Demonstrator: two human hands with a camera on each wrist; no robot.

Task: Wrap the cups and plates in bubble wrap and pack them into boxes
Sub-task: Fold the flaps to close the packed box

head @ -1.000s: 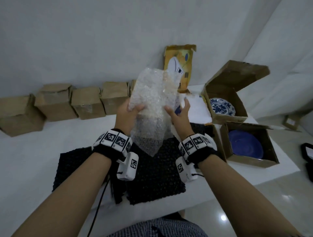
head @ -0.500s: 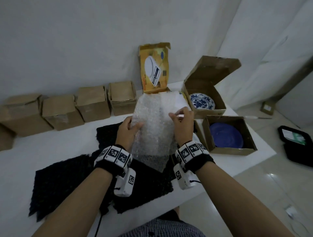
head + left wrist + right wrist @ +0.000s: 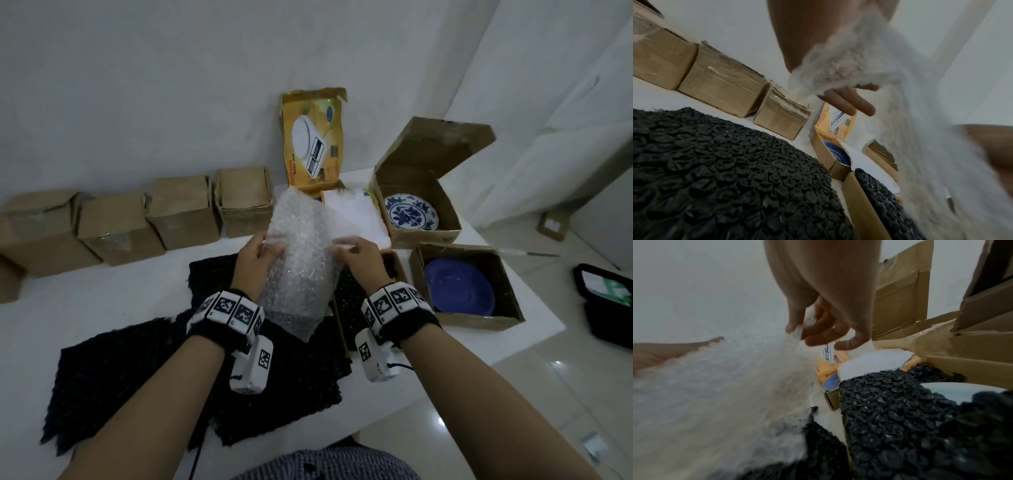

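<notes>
I hold a clear bubble wrap sheet (image 3: 301,260) up over the table, its lower end hanging down to the black bubble wrap (image 3: 191,363). My left hand (image 3: 258,255) grips its left edge (image 3: 838,71), fingers behind and thumb in front. My right hand (image 3: 356,251) pinches its right edge (image 3: 797,334). A blue-and-white patterned plate (image 3: 411,212) lies in an open box (image 3: 424,236) at the right. A plain blue plate (image 3: 459,286) lies in another open box (image 3: 479,320) in front of it. No cup shows.
Several shut cardboard boxes (image 3: 181,212) line the wall at the back left. An orange kitchen-scale box (image 3: 313,140) stands open behind the sheet, with white wrap (image 3: 356,212) beside it. A black case (image 3: 606,305) lies on the floor at right.
The clear sheet has come down from chest height toward the table, and both hands have lowered with it. The head view has swung left and now shows more of the right-hand floor.
</notes>
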